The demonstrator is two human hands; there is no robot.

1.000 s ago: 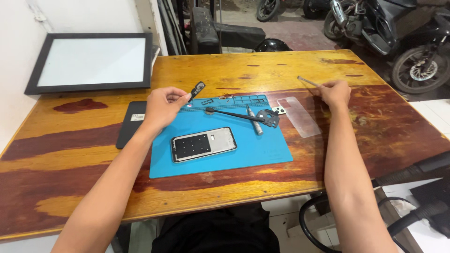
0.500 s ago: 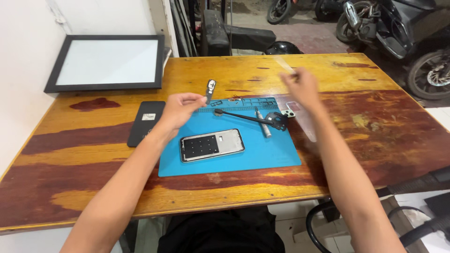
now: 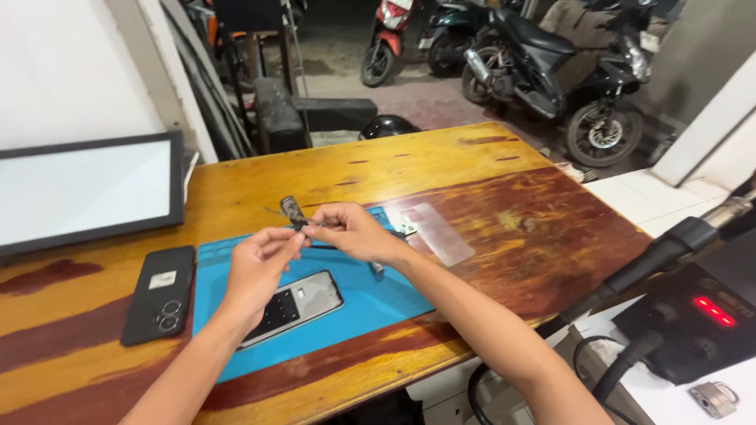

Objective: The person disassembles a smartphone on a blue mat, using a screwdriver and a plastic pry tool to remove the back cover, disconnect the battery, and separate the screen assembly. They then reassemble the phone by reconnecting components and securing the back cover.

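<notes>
In the head view, both hands meet above the far edge of the blue mat (image 3: 346, 315), which lies on the wooden table (image 3: 488, 212). The left hand (image 3: 260, 267) and the right hand (image 3: 354, 230) are both closed in a pinch on a small dark part (image 3: 293, 211), held in the air between the fingertips; I cannot tell exactly what kind of part it is. I judge that the step in hand is fine work on this part, and the next move asks for steady fingers and a firm pinch.

Under the left wrist an opened phone (image 3: 295, 305) lies on the mat. A second black phone (image 3: 157, 295) lies beside the mat, toward the left edge of the table. A clear plastic sheet (image 3: 441, 233) lies just right of the mat. A flat panel (image 3: 79, 193) stands at the far left corner. The far side and the right part of the table offer open room; the near edge is close to the forearms.
</notes>
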